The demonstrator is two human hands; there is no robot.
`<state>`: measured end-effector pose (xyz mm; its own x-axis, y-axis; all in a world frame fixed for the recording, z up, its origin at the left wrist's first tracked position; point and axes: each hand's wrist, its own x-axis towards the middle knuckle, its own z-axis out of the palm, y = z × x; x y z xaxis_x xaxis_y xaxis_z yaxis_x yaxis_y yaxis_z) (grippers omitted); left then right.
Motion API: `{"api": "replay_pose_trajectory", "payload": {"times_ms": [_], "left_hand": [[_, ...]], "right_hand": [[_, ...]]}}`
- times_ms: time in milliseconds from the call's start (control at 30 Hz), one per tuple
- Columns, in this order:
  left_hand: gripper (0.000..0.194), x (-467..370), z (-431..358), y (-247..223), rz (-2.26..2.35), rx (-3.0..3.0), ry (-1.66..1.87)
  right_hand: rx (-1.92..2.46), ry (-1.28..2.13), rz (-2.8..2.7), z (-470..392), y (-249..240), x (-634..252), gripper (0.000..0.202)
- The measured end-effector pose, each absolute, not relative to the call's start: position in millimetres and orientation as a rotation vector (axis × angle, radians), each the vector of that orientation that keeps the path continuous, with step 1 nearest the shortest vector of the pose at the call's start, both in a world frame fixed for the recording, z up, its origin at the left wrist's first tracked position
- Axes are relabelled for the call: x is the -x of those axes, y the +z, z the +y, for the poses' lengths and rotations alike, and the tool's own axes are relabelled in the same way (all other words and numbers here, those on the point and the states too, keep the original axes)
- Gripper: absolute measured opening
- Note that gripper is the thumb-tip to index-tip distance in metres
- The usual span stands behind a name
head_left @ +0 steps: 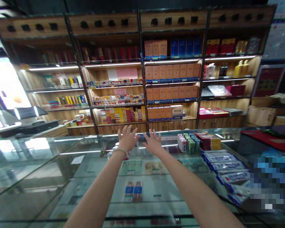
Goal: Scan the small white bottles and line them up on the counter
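Both arms reach forward over a glass display counter [99,177]. My left hand [127,139] has its fingers spread and holds nothing; a pale band circles the wrist. Partly hidden behind it stand small white containers [116,147] on the counter. Just to the right, my right hand [153,142] is also open, fingers apart, with nothing in it. A gap separates the two hands. Small green and white cylindrical containers [190,145] stand in rows to the right of my right hand. Blue-and-white packets [128,190] lie under the glass between my forearms.
Blue and white packages [228,166] overlap on the counter at the right, below a stack of red and gold packets [207,141]. Wooden shelves with orange boxes [172,73] line the back. A monitor [26,112] is at the left, a red mat [268,139] at the right.
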<state>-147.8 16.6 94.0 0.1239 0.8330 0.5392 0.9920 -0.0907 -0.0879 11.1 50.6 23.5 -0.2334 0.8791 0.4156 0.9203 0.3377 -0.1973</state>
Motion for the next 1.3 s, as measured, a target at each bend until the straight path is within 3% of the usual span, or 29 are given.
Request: {"api": "replay_pose_trajectory", "payload": {"times_ms": [467, 1300], "left_hand": [[0.045, 93.9, -3.3, 95.4, -1.654, 1.941, -0.716], [0.039, -27.2, 8.8, 62.4, -1.598, 2.173, -0.868]], "right_hand": [[1.588, -0.262, -2.145, 19.7, 46.5, -107.2, 0.053], [1.760, -0.468, -2.055, 12.5, 32.9, -257.6, 0.063]]}}
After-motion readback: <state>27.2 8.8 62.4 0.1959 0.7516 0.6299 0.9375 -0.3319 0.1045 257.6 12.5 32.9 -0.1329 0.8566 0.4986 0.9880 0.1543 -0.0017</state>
